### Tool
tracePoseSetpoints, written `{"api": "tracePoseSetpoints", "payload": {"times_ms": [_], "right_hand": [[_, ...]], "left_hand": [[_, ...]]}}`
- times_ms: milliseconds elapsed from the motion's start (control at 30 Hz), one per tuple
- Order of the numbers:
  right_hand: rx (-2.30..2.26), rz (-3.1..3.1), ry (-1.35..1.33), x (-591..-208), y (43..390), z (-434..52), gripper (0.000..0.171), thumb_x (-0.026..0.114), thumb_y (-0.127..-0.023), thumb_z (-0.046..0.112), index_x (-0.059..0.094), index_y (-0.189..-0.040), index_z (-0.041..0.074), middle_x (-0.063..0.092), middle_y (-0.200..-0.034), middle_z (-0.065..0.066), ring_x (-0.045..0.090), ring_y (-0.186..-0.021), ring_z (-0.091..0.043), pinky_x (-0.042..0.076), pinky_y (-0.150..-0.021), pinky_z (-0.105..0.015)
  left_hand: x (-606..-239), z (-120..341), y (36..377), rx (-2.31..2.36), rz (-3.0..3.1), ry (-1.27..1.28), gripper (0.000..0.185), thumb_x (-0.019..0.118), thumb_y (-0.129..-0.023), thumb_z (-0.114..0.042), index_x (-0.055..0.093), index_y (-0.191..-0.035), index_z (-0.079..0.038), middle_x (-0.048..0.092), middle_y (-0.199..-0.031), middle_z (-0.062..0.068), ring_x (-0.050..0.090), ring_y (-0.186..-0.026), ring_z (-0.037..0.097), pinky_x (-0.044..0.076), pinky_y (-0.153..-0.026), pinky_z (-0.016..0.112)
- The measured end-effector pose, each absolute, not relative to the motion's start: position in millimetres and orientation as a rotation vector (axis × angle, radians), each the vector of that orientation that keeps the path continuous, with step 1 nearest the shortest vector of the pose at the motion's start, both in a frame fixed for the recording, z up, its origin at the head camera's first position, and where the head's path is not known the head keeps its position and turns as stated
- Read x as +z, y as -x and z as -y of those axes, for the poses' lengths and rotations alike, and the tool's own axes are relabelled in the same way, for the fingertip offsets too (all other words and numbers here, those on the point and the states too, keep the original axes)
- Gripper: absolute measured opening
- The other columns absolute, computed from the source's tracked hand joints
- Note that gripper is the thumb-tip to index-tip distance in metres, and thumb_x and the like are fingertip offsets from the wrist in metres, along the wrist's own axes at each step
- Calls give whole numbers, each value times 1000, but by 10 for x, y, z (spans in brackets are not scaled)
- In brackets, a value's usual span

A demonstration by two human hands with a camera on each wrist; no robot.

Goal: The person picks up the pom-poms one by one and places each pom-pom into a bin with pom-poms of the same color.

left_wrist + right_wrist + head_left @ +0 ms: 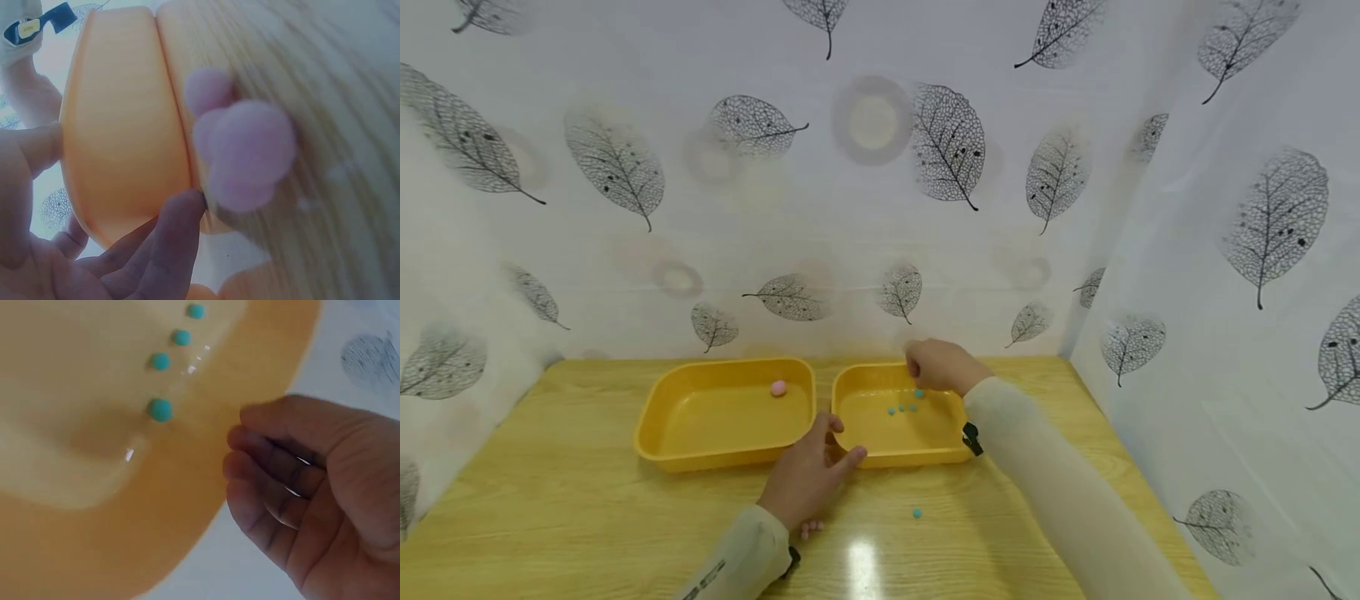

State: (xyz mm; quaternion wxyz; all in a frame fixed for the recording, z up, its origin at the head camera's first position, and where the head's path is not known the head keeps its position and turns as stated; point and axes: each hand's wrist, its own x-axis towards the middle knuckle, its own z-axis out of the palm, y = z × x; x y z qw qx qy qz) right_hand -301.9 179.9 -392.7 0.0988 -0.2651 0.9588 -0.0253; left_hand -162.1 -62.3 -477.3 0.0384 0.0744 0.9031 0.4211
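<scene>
My left hand [805,479] holds the near left corner of the smaller yellow tray [880,457]. In the left wrist view the thumb lies at the tray's rim and the fingers reach along its wall [125,125]. Several small turquoise balls [160,410] lie in a slanting row inside this tray. Over its far right rim hangs my right hand [943,365], fingers loosely bent and thumb tip close to the index fingertip [236,437]. Nothing shows between them in the right wrist view. A cluster of pink balls [250,144] sits on the table beside my left wrist.
A larger yellow tray [722,460] stands to the left, with a pink ball [778,388] at its far right. One turquoise ball [917,514] lies on the wooden table [550,517] in front of the small tray. A leaf-patterned curtain [865,208] closes off the back and sides.
</scene>
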Motion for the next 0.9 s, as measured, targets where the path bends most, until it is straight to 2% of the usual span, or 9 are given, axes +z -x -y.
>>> {"api": "tracePoseSetpoints", "payload": {"times_ms": [200, 300, 467, 733, 900], "right_hand": [[140, -2681, 874, -4041, 3047, -1628, 32, 70, -86, 3, 56, -63, 20, 48, -60, 9, 39, -55, -8, 37, -57, -28], [117, -2609, 884, -4067, 3065, -1578, 38, 71, -85, 3, 55, -57, 21, 41, -52, 10, 32, -50, -8, 31, -53, -27], [165, -2567, 917, -4144, 3097, -1537, 45, 71, -82, 4, 44, -52, 23, 30, -49, 11, 23, -49, -7, 24, -51, -26], [168, -2585, 899, -4198, 3087, -1515, 44, 73, -83, 3, 46, -54, 23, 36, -51, 10, 29, -51, -8, 27, -51, -26], [127, -2584, 879, -4148, 3056, -1545, 26, 78, -88, 13, 64, -68, 21, 57, -68, 10, 46, -61, -7, 43, -60, -27]], "left_hand": [[-4790, 617, 1626, 1294, -2781, -231, 52, 69, -95, -56, 51, -127, -19, 66, -113, 1, 56, -71, 15, 46, -64, 33], [-4780, 622, 1624, 1295, -2775, -227, 52, 69, -95, -56, 51, -127, -19, 66, -112, 2, 55, -70, 16, 46, -62, 33], [-4752, 625, 1626, 1298, -2768, -221, 52, 69, -95, -56, 51, -127, -19, 64, -103, 1, 54, -67, 16, 44, -60, 34], [-4741, 632, 1618, 1301, -2768, -226, 52, 69, -95, -56, 51, -127, -18, 62, -97, 0, 52, -65, 16, 43, -59, 33], [-4749, 640, 1618, 1293, -2771, -228, 54, 68, -96, -58, 51, -128, -18, 58, -86, -1, 49, -61, 16, 41, -56, 33]]}}
